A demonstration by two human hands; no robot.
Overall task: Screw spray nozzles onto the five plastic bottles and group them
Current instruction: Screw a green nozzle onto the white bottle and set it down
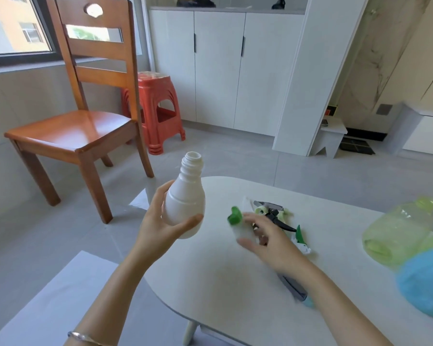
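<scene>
Head view: left fingers (185, 222) grip white bottle (186, 203); right fingers (248, 242) grasp green nozzle (235, 217).

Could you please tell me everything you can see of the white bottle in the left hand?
The white bottle is opaque, smooth plastic with a bulbous body, moulded rings at the shoulder and a narrow threaded neck. Its mouth is open, with no nozzle on. It stands nearly upright in the air beside the table's edge, gripped round its lower body by the left hand, thumb in front.
</scene>
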